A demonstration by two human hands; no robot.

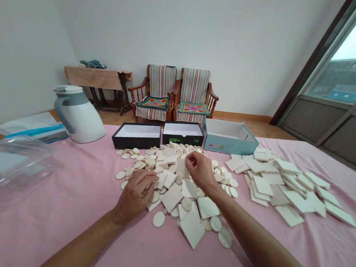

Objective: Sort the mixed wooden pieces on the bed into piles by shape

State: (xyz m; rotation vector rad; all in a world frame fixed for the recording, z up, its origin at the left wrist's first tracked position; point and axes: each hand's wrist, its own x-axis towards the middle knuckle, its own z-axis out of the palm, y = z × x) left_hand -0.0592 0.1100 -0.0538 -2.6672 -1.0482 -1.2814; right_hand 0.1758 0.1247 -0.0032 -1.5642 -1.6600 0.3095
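A mixed pile of pale wooden discs and square wooden pieces lies in front of me on a pink cloth. My right hand is over the middle of the pile, thumb and fingers pinched on the edge of a square wooden piece that stands tilted. At the pile's left side rests my left hand, its fingers curled and close together against a few pieces; what they hold, if anything, is hidden.
Behind the pile stand two black boxes and a light blue box. Many square pieces are heaped at right. A white jug and a clear plastic container are at left. Two chairs stand beyond.
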